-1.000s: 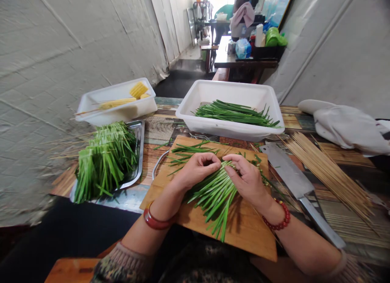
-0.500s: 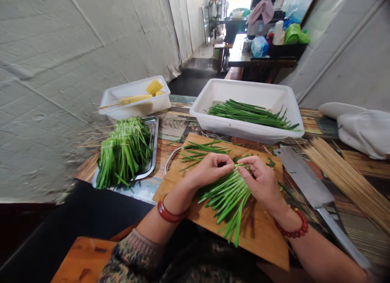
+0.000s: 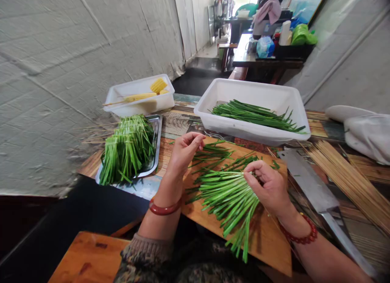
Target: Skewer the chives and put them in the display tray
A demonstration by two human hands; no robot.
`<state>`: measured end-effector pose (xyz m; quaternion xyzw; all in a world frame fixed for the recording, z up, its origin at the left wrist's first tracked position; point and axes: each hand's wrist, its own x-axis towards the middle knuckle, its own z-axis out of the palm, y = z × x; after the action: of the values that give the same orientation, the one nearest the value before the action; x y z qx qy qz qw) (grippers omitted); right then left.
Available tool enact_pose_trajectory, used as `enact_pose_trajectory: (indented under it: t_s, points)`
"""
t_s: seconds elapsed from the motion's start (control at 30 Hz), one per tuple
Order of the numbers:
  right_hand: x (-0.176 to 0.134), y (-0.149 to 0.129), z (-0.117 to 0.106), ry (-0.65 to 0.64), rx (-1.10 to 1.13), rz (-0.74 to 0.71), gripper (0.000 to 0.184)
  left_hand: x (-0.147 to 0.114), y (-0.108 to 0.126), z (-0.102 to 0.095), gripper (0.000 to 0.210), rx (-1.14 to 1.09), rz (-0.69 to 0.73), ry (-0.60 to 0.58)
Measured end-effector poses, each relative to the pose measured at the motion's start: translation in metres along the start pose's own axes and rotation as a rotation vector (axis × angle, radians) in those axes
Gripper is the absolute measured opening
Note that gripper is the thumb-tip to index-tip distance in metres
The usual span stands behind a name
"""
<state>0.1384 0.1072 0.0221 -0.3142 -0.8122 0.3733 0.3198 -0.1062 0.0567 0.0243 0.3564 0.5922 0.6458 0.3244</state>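
Note:
My right hand [image 3: 268,185] pinches the gathered upper end of a fan of green garlic chives [image 3: 230,197], whose stalks spread down to the left over a wooden cutting board [image 3: 265,244]. A thin stick shows faintly below that hand; most of it is hidden. My left hand [image 3: 187,149] is raised at the board's far left edge, fingertips pressed together. Whether anything is between them I cannot make out. Beside those fingertips lie loose chives [image 3: 213,153], with more cut bits behind the fan.
Left, a metal tray [image 3: 158,141] bears skewered chives [image 3: 126,149]. Behind it, a white tub [image 3: 146,106] holds corn [image 3: 158,86]; another white tub [image 3: 243,128] holds chives. A cleaver [image 3: 310,185] and bamboo skewers [image 3: 350,181] lie right of the board.
My left hand has left the fan of chives and moved left and away from me, toward the loose stalks. My right hand still grips the fan, which is spread wider. The view has shifted slightly.

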Motion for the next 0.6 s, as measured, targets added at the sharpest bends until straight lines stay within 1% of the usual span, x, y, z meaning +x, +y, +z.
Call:
enact_pose_trajectory:
  t_s: [0.07,0.1,0.23,0.3,0.37,0.43,0.53,0.6]
  points:
    - [0.000,0.000,0.000,0.000,-0.014,-0.014,0.004,0.001,-0.003,-0.003,0.023,0.112,0.030,-0.044]
    - [0.000,0.001,0.000,0.000,-0.020,-0.008,0.004,0.001,-0.004,-0.004,0.023,0.204,0.052,-0.100]
    - [0.001,0.006,0.001,-0.027,-0.016,0.050,0.006,-0.001,-0.006,-0.004,0.014,0.643,0.141,-0.398]
    - [0.001,0.007,0.001,-0.046,0.008,0.069,0.008,-0.002,-0.007,-0.002,0.010,0.814,0.168,-0.470]
    - [0.001,0.008,0.001,-0.055,0.023,0.078,0.010,-0.003,-0.009,-0.001,0.009,0.918,0.196,-0.491]
    - [0.002,0.007,0.001,-0.057,0.018,0.082,0.011,-0.003,-0.010,0.001,0.011,0.964,0.226,-0.498]
    - [0.003,0.005,0.002,-0.058,0.002,0.100,0.013,-0.002,-0.013,0.005,0.016,0.990,0.275,-0.511]
    - [0.004,0.003,0.002,-0.060,0.000,0.111,0.015,-0.001,-0.014,0.007,0.017,0.969,0.298,-0.496]
